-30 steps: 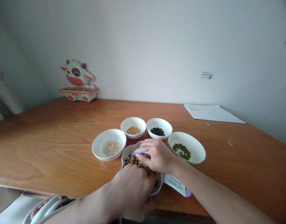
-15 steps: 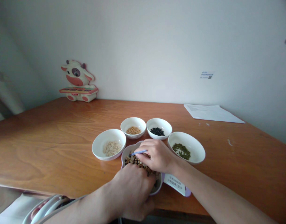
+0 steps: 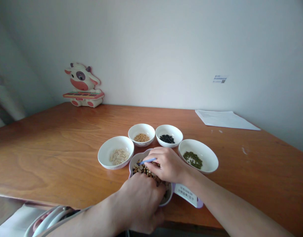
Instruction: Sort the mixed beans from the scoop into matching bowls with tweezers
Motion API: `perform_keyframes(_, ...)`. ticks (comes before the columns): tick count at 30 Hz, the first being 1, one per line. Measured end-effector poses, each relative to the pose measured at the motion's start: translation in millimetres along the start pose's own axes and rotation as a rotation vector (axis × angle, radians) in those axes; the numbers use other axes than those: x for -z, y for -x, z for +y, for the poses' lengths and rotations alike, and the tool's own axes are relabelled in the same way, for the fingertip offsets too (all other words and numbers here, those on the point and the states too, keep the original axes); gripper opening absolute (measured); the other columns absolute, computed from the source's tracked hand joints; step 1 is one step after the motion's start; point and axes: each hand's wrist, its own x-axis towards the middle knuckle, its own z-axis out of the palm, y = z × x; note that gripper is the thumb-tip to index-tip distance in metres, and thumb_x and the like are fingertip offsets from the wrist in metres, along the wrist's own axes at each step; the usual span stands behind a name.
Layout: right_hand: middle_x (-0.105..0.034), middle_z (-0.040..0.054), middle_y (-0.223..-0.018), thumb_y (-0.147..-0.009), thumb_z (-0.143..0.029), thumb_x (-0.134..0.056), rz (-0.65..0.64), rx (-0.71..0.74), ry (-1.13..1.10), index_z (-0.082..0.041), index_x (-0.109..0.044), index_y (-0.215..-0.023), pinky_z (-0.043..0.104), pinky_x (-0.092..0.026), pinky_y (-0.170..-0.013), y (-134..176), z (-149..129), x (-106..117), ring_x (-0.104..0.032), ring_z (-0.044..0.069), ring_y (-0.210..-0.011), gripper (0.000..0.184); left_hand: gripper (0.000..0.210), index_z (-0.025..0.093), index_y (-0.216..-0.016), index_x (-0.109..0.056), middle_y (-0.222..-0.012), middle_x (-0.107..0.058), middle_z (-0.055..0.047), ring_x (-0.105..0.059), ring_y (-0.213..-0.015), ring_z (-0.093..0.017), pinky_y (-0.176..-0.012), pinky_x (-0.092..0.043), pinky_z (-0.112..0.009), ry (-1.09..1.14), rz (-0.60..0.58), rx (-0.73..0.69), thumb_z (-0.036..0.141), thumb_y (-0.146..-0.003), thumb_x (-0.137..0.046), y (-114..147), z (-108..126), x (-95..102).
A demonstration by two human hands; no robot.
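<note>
In the head view, a purple-rimmed bowl (image 3: pixel 131 164) with a handle holds mixed beans and nuts (image 3: pixel 144 169). My left hand (image 3: pixel 141 200) reaches over its near side, fingers curled down into the mix; its fingertips are hidden. Over the far right side of the bowl, my right hand (image 3: pixel 167 164) is closed, with a thin blue-purple stick (image 3: pixel 148 161) between thumb and fingers. The stick's tip points left above the beans; whether it is one arm of tweezers I cannot tell. A label (image 3: pixel 185 193) with printed writing covers the handle under my right wrist.
Around the bowl stand white bowls of pale flat seeds (image 3: pixel 119 156), yellow beans (image 3: pixel 141 137), black beans (image 3: pixel 167 138) and green beans (image 3: pixel 193 160). A cow-shaped toy keyboard (image 3: pixel 83 86) stands back left. Papers (image 3: pixel 225 119) lie back right on the wooden table (image 3: pixel 54 148).
Almost nothing differs. Both hands keep the same pose over the bowl; the whole view has shifted very slightly.
</note>
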Motion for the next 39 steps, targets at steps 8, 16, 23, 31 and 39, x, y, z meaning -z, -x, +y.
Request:
perform_keyframes(8,-0.070,0.0044,-0.073,-0.085,-0.015,-0.057,0.009,0.005,-0.014,-0.014,-0.073,-0.080,0.029,-0.050,-0.069,-0.5,-0.9,1.0,-0.064,0.017,-0.069,0.017,0.026,0.017,-0.087,-0.063,-0.089,-0.069,-0.011,-0.065,-0.079,-0.029,-0.070,-0.054,-0.042,-0.004,-0.015,0.002,0.039,-0.076,-0.058,0.1,0.6,2.5)
perform_keyframes(16,-0.073,0.0047,-0.080,-0.086,-0.015,-0.059,-0.006,-0.024,-0.035,-0.015,-0.074,-0.085,0.029,-0.051,-0.074,-0.3,-1.2,1.2,-0.066,0.018,-0.075,0.015,0.025,0.017,-0.089,-0.063,-0.091,-0.069,-0.012,-0.065,-0.083,-0.030,-0.076,-0.054,-0.044,0.001,-0.007,-0.008,0.038,-0.075,-0.059,-1.1,0.5,2.7)
perform_keyframes(23,-0.069,0.0041,-0.074,-0.087,-0.014,-0.057,-0.002,0.021,-0.017,-0.015,-0.073,-0.081,0.028,-0.049,-0.068,-0.5,0.1,1.3,-0.063,0.017,-0.071,0.017,0.024,0.017,-0.087,-0.063,-0.090,-0.070,-0.010,-0.066,-0.080,-0.030,-0.072,-0.055,-0.043,-0.007,-0.017,-0.006,0.038,-0.075,-0.059,0.1,-0.1,1.5)
perform_keyframes(31,-0.072,0.0039,-0.077,-0.083,-0.014,-0.059,0.037,-0.013,-0.038,-0.015,-0.073,-0.082,0.028,-0.050,-0.069,-0.2,-2.2,1.3,-0.065,0.017,-0.070,0.014,0.024,0.019,-0.089,-0.062,-0.091,-0.070,-0.009,-0.066,-0.080,-0.030,-0.070,-0.055,-0.042,0.003,0.002,-0.004,0.038,-0.074,-0.059,-0.8,-1.8,2.4)
perform_keyframes(39,-0.073,0.0036,-0.077,-0.084,-0.014,-0.057,0.044,-0.020,-0.031,-0.016,-0.072,-0.082,0.028,-0.051,-0.069,-0.1,-1.5,1.3,-0.065,0.016,-0.070,0.016,0.024,0.018,-0.086,-0.062,-0.086,-0.069,-0.009,-0.065,-0.074,-0.029,-0.064,-0.054,-0.040,-0.004,-0.030,-0.005,0.039,-0.075,-0.058,0.5,1.1,5.2)
